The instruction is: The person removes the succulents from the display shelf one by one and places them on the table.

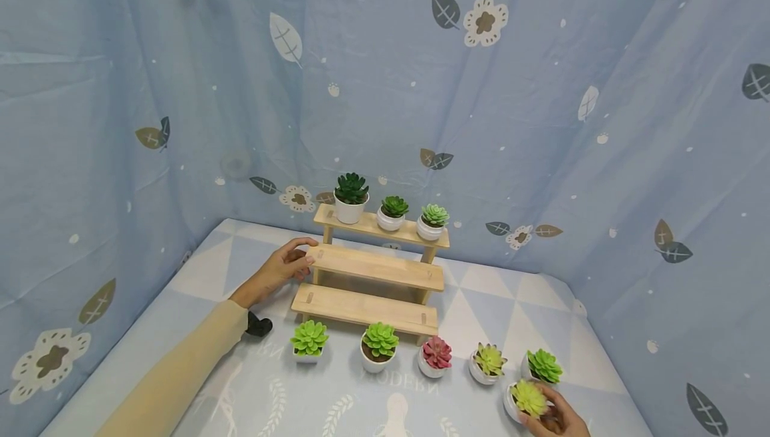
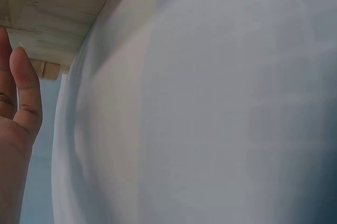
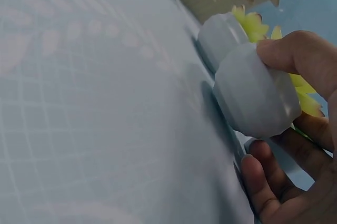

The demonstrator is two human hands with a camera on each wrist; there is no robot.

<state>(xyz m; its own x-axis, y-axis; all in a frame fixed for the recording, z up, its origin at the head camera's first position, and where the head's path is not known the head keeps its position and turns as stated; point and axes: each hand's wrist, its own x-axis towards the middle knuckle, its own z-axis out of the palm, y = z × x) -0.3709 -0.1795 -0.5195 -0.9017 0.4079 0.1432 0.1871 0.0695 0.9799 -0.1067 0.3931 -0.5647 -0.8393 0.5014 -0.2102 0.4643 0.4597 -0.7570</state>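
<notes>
A three-step wooden plant stand (image 1: 375, 266) stands near the back of the table. My left hand (image 1: 281, 270) holds the left end of its middle board; in the left wrist view that hand (image 2: 18, 97) appears beside the wood. At the front right, my right hand (image 1: 556, 415) grips a yellow-green potted succulent (image 1: 528, 397). In the right wrist view, the thumb of my right hand (image 3: 310, 76) presses the side of the white pot (image 3: 253, 89), which looks slightly tilted. A green potted succulent (image 1: 543, 366) stands just behind it, and another yellowish one (image 1: 488, 361) to its left.
Three potted succulents, dark green (image 1: 351, 198), green (image 1: 394, 212) and pale green (image 1: 433, 220), line the top board. Before the stand are a square-potted green one (image 1: 309, 341), a round-potted green one (image 1: 379, 346) and a red one (image 1: 434, 355). Blue patterned curtains (image 1: 385, 89) enclose the table.
</notes>
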